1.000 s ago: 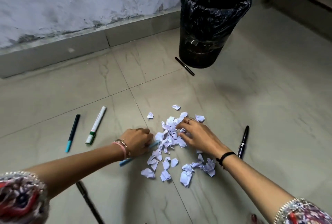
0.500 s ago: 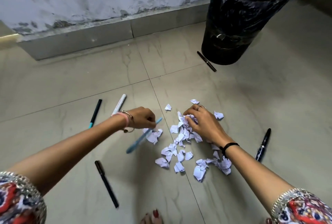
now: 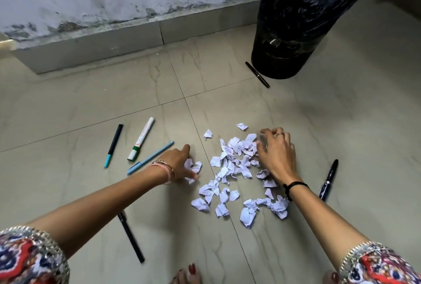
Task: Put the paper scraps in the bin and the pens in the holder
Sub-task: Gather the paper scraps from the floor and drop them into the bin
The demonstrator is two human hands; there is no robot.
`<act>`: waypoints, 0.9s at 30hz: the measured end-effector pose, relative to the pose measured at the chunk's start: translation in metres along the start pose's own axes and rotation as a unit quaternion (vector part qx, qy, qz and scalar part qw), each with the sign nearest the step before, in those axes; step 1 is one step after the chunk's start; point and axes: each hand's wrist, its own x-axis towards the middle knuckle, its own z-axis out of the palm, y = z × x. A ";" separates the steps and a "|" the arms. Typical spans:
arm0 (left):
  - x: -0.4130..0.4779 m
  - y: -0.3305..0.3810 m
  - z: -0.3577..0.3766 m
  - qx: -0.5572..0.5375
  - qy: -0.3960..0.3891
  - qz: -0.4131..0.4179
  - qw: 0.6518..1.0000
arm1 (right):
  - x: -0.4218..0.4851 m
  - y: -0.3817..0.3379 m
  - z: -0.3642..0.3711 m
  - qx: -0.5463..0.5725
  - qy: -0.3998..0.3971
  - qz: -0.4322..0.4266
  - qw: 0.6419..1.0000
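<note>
Floor, pale grey tiles w/ dark grout lines [image 3: 91, 105]: all items lie on it.

- Torn white paper scraps w/ blue ruling, loose pile [image 3: 232, 169]: centre, between both hands; a few strays at far edge & toward viewer.
- Left hand [image 3: 177, 165]: at pile's left edge, fingers curled down over a couple of scraps; grip partly closed on them, exact pinch can't tell.
- Right hand [image 3: 276, 153]: on pile's right side, fingers bent & clawed into scraps, grip gathering several.
- Black bin w/ black plastic liner [image 3: 303, 21]: upright, far right, near wall skirting, well apart from pile.
- Light blue pen [image 3: 150, 157]: on floor just left of left wrist.
- White marker, green band [image 3: 140, 142]: beside it.
- Black pen w/ teal tip [image 3: 113, 145]: further left.
- Slim black pen [image 3: 257, 74]: touching or just beside bin base.
- Glossy black pen [image 3: 328, 180]: right of right wrist.
- Long black pen [image 3: 131, 237]: under left forearm.

Pen holder: not seen.
</note>
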 end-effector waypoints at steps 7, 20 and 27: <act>0.007 0.036 -0.004 -0.126 -0.012 0.119 0.985 | -0.021 -0.010 0.001 0.083 -0.094 -0.104 0.987; -0.027 0.061 0.036 0.140 -0.082 0.035 0.986 | -0.075 0.045 -0.053 -0.079 -0.312 -0.039 0.946; -0.022 0.076 0.048 0.054 -0.023 0.066 0.996 | -0.086 0.002 -0.019 0.008 -0.261 -0.066 0.963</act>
